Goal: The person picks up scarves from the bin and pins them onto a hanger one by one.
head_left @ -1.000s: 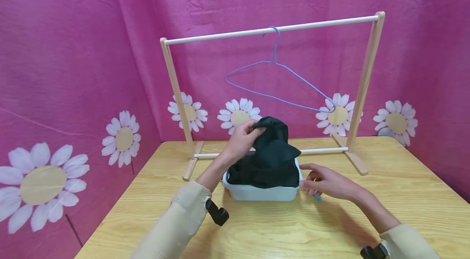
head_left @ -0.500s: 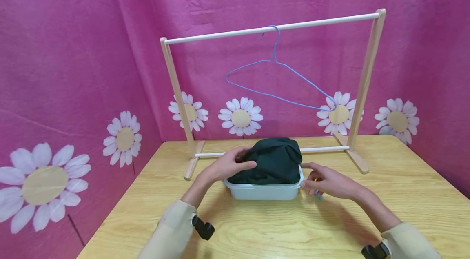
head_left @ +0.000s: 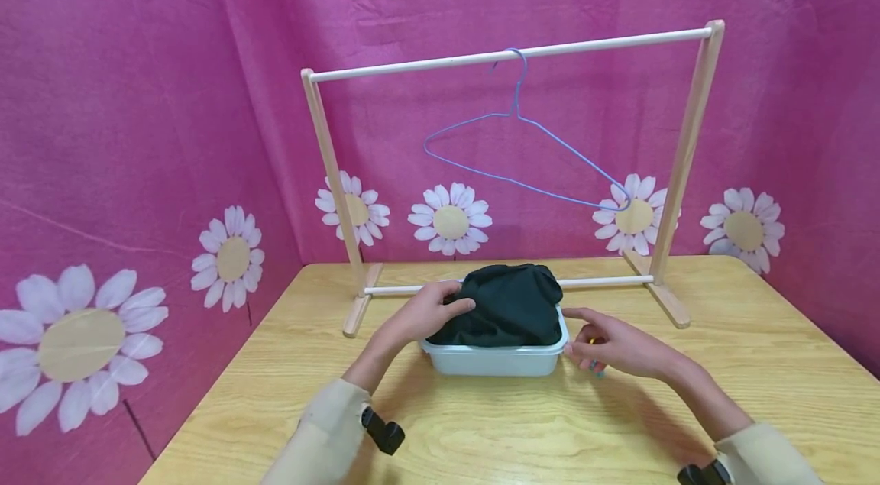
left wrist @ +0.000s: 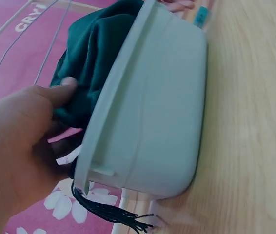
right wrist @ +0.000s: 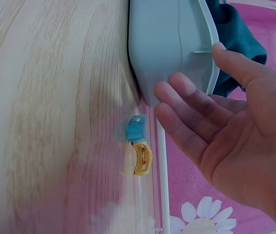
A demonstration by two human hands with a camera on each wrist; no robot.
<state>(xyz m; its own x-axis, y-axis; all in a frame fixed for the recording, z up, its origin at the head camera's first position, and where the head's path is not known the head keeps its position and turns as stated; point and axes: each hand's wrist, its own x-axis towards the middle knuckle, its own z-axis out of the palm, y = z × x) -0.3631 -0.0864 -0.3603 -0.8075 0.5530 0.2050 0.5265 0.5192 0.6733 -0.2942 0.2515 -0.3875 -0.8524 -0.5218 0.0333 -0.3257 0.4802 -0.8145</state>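
Observation:
A dark green cloth (head_left: 512,305) lies bunched in a pale plastic tub (head_left: 495,361), heaped above its rim. My left hand (head_left: 425,311) rests at the tub's left end, thumb laid on the cloth and fingers reaching over the far side; the left wrist view shows this thumb (left wrist: 62,91) straight against the folds. A dark tassel (left wrist: 109,212) hangs over that end of the tub. My right hand (head_left: 615,341) touches the opposite end, its thumb at the rim and index finger along the far corner. The other fingers (right wrist: 187,109) are loosely bent and hold nothing.
Beneath the right hand, a teal clip (right wrist: 136,127) and a yellow clip (right wrist: 142,158) lie on the wooden table (head_left: 481,439). Behind the tub stands a wooden rack (head_left: 687,141), a blue wire hanger (head_left: 517,99) hooked on its top rail. Pink flowered fabric surrounds the table.
The left hand has come down from above the tub, letting go of the raised part of the cloth. The cloth heap has sunk lower into the tub. The right hand has stayed put.

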